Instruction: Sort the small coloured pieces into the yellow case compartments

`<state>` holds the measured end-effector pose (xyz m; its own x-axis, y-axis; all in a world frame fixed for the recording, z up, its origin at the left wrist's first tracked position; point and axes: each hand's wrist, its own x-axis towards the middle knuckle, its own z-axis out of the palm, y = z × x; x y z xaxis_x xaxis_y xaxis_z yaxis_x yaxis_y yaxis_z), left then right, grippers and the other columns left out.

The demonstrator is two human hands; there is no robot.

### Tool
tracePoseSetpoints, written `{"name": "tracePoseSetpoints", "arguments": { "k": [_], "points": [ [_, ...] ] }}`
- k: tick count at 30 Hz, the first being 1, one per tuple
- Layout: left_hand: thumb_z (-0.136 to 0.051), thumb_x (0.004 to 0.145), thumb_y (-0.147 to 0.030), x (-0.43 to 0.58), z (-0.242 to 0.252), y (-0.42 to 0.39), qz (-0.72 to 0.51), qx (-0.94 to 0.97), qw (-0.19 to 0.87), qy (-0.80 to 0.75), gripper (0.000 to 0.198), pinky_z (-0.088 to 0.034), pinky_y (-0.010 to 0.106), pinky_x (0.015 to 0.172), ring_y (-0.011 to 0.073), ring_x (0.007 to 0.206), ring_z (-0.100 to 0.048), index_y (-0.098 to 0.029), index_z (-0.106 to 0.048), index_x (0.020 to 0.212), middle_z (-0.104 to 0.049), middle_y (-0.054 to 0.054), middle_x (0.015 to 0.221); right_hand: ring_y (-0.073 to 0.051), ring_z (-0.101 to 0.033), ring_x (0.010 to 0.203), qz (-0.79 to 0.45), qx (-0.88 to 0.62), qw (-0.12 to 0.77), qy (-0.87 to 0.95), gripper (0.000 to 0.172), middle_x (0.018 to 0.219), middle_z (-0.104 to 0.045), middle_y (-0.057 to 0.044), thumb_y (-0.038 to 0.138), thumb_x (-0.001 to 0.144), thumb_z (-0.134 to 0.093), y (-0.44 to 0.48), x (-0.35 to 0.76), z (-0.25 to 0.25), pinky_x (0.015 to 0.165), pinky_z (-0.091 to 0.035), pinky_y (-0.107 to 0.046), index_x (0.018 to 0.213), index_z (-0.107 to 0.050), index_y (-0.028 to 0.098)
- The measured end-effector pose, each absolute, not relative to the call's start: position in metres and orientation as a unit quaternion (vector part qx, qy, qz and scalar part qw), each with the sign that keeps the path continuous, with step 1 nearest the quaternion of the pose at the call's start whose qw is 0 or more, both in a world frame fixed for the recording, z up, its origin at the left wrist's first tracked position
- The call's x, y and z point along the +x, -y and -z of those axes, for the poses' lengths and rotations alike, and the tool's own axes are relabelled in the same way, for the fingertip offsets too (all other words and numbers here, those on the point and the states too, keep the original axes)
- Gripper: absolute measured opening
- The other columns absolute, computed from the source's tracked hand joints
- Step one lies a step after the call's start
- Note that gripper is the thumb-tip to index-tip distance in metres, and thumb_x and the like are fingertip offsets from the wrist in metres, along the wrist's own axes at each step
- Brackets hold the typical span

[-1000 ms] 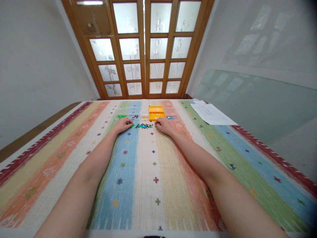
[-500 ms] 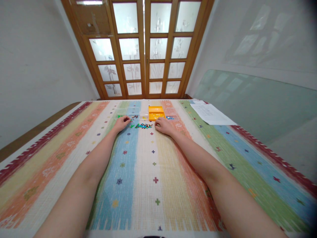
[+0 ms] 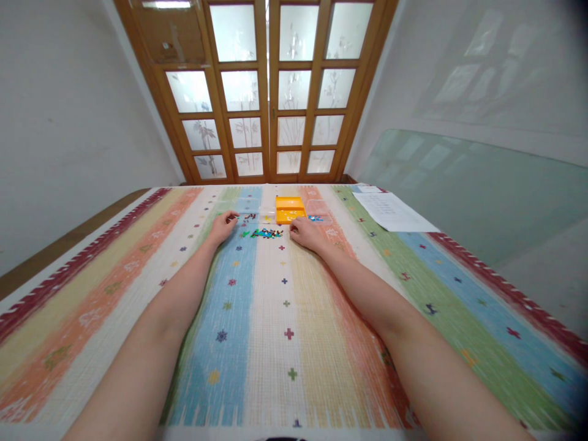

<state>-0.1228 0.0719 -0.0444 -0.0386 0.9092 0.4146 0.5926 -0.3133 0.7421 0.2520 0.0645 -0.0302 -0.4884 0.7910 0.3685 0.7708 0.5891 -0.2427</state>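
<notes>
A small heap of tiny coloured pieces (image 3: pixel 265 233), mostly blue, green and dark brown-red, lies loose on the striped tablecloth between my hands. My left hand (image 3: pixel 223 226) is at the near edge of a clear plastic tray (image 3: pixel 250 204), left of the heap. Its fingers are bent and close together; anything in them is too small to make out. Dark red pieces (image 3: pixel 250 216) lie in the tray beside it. My right hand (image 3: pixel 304 233) rests just right of the heap, fingers curled in, their tips mostly hidden. Behind it stands an open orange-yellow box (image 3: pixel 290 202) with pale pieces inside.
Another clear tray (image 3: pixel 325 218) with blue pieces (image 3: pixel 316 218) sits right of the box. Some yellow pieces (image 3: pixel 267 218) lie left of the box. White paper sheets (image 3: pixel 395 211) are at the far right. Wooden glass-paned doors (image 3: pixel 269 92) stand beyond the table.
My left hand has moved slightly left and away from me, now covering the green pieces seen in the tray before. My right hand has shifted slightly right, off the heap's edge.
</notes>
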Motion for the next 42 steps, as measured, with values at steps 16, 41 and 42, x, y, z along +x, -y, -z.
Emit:
{"name": "tracePoseSetpoints", "arguments": {
  "k": [16,41,42],
  "points": [
    [-0.06,0.085,-0.039,-0.12,0.036,-0.067,-0.511,0.599,0.224,-0.574,0.03,-0.043,0.03,0.066,0.0193,0.067,-0.054,-0.019,-0.076,0.1,-0.062,0.001,0.073,-0.023,-0.063,0.104,-0.073,-0.41,0.235,0.878,0.02,0.108,-0.072,-0.01,0.02,0.098,-0.059,-0.059,0.247,0.028,0.093,-0.047,-0.031,0.101,-0.079,0.019],
    [-0.065,0.078,-0.043,-0.132,0.035,-0.072,-0.61,0.456,0.298,-0.576,0.042,-0.038,0.023,0.054,0.0102,0.056,-0.051,-0.017,-0.07,0.112,-0.072,0.005,0.092,-0.021,-0.068,0.091,-0.168,-0.489,0.397,0.759,0.017,0.1,-0.077,-0.008,0.015,0.088,-0.056,-0.066,0.251,0.029,0.086,-0.052,-0.033,0.097,-0.07,0.018],
    [-0.065,0.078,-0.041,-0.132,0.035,-0.072,-0.608,0.456,0.302,-0.576,0.045,-0.04,0.023,0.055,0.0102,0.057,-0.052,-0.017,-0.069,0.115,-0.073,0.005,0.094,-0.022,-0.068,0.091,-0.167,-0.488,0.398,0.759,0.017,0.1,-0.077,-0.008,0.016,0.088,-0.056,-0.066,0.251,0.029,0.087,-0.052,-0.033,0.097,-0.07,0.018]
  ]
}}
